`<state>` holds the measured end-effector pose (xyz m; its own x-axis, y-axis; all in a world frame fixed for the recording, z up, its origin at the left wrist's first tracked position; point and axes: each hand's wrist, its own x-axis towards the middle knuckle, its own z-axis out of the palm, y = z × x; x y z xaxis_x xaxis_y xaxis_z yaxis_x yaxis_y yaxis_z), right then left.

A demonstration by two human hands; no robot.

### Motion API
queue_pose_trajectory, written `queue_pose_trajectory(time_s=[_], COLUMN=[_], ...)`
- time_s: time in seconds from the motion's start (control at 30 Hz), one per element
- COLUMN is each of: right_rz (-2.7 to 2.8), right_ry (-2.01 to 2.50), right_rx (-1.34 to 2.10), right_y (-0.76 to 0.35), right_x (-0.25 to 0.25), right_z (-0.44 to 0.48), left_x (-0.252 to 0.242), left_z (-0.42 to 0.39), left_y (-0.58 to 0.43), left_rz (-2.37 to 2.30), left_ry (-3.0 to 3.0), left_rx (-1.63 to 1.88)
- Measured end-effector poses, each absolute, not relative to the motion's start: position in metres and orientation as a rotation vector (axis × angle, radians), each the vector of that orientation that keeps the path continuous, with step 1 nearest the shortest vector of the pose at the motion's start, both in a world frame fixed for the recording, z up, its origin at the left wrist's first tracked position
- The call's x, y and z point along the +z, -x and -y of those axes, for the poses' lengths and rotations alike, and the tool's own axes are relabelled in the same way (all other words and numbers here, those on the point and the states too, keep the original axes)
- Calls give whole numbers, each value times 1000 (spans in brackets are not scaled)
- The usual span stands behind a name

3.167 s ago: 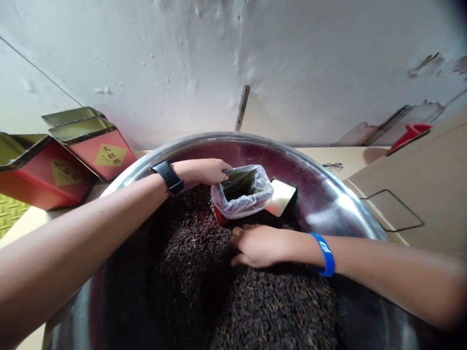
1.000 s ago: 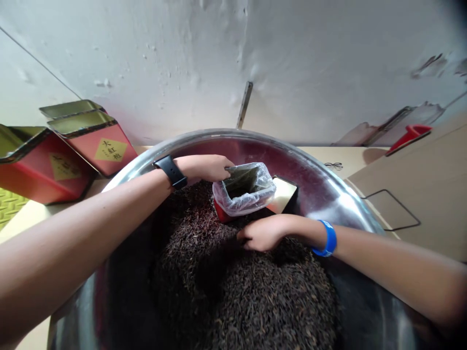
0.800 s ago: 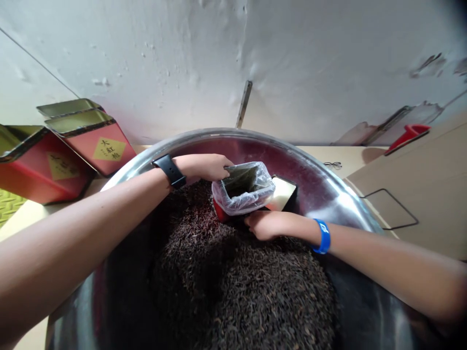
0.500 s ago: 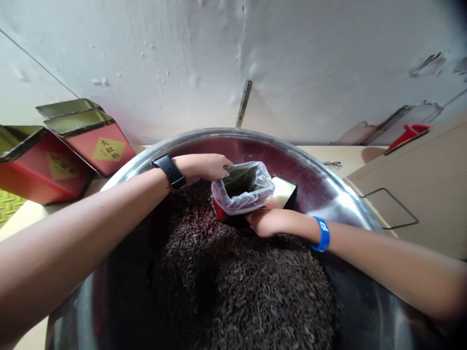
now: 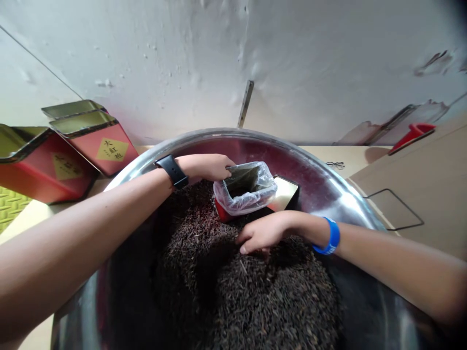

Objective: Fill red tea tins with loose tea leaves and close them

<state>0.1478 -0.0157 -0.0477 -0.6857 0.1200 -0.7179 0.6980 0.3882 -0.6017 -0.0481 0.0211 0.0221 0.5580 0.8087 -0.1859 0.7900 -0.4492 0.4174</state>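
A red tin (image 5: 223, 213) lined with a clear plastic bag (image 5: 251, 201) stands in the dark loose tea leaves (image 5: 277, 301), its mouth up. Dark contents show low inside it. My left hand (image 5: 213, 167), with a black watch on the wrist, is closed on the tin's bag-covered rim at its left corner. In front of the tin, my right hand (image 5: 264, 233), wearing a blue wristband, is low at the heap of leaves. Its thumb and forefinger are apart with nothing visible between them; the other fingers are partly hidden. Beside the tin lies a gold-coloured lid (image 5: 283, 192).
A wide metal basin (image 5: 251, 133) holds the leaves. Several open red tins (image 5: 109, 146) with yellow labels stand at the left. On the right are a cardboard box (image 5: 430, 194), a red plastic piece (image 5: 414, 136) and a pair of glasses (image 5: 335, 165). A wall rises behind.
My right hand has come off the tin's near side and moved slightly down onto the leaves, its fingers parting. My left hand keeps its hold on the rim.
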Motion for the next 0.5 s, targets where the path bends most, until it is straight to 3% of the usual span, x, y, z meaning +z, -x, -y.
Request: queue_pose_trajectory(time_s=[0.2, 0.33, 0.5], right_rz=[-2233, -2174, -2399], right_ry=[-725, -644, -811], right_rx=[-1025, -1207, -1001], right_y=[-142, -141, -141], right_x=[-42, -43, -42], right_z=[20, 24, 22], left_x=[23, 26, 24], left_z=[-21, -18, -19], left_y=[47, 45, 47], left_rz=[-1302, -1321, -1316], left_ry=[-2301, -2304, -2321], left_rx=[54, 42, 45])
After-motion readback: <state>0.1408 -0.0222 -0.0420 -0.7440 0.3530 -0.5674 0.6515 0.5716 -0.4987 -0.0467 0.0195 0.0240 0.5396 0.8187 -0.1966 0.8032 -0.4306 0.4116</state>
